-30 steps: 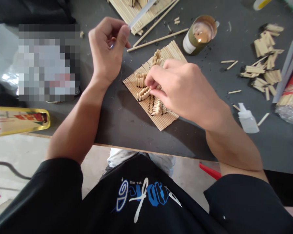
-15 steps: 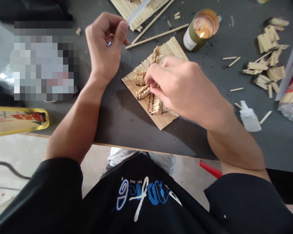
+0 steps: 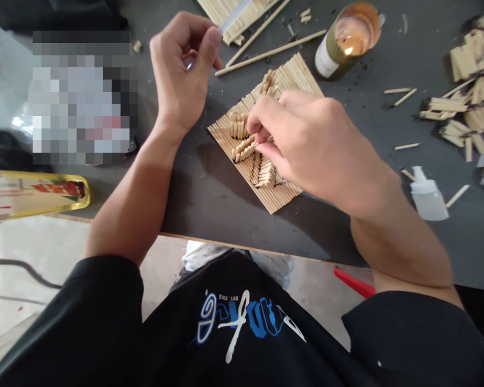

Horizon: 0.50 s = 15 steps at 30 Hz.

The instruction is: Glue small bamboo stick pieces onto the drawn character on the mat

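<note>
My left hand (image 3: 187, 70) is closed around a translucent glue stick (image 3: 234, 15), raised over the table; its rounded end shows inside the curled fingers. My right hand (image 3: 302, 140) pinches at the end of a short row of upright matchsticks (image 3: 245, 149); the matchstick between thumb and fingertips is mostly hidden. These rows stand on a flat square panel (image 3: 272, 201) of wooden sticks laid side by side. Other matchstick groups on it form a curved cluster (image 3: 239, 125), a taller cluster (image 3: 269, 80) and a slanted row (image 3: 265, 173). Dark drawn lines show on the panel.
A lit candle in a glass jar (image 3: 326, 56) stands behind the panel. Long thin sticks (image 3: 272, 52) and another stick panel (image 3: 252, 16) lie at the back. Loose matchsticks (image 3: 443, 107) and a small squeeze bottle (image 3: 428, 199) are at right, a yellow-edged package (image 3: 64, 188) at left.
The whole view has shifted slightly, so table objects appear further right. Both hands keep nearly the same pose, with my right fingers still at the matchstick row.
</note>
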Available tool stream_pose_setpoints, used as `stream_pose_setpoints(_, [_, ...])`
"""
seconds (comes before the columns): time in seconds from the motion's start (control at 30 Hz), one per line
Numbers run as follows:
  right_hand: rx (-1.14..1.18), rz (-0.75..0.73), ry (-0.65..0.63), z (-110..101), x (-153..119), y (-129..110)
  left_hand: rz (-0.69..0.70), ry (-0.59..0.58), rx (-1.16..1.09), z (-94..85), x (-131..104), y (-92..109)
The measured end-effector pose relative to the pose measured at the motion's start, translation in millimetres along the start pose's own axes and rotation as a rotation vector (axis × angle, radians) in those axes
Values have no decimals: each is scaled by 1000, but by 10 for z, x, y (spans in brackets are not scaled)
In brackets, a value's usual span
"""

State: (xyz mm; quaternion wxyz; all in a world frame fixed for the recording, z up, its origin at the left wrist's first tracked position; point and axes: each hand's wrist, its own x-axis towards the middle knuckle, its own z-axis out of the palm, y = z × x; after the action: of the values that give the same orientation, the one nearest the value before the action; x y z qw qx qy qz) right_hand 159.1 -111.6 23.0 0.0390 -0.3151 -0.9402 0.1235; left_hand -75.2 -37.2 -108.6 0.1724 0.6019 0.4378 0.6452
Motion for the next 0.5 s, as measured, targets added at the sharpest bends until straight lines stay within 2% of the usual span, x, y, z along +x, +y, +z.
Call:
stream_pose_setpoints(0.13, [-141,-9,-84,-25,21,-35,3,14,7,-11,10,-11])
stream_pose_setpoints(0.5, [-86,-27,-61,17,20,-4,12,-7,0,-27,10,-25])
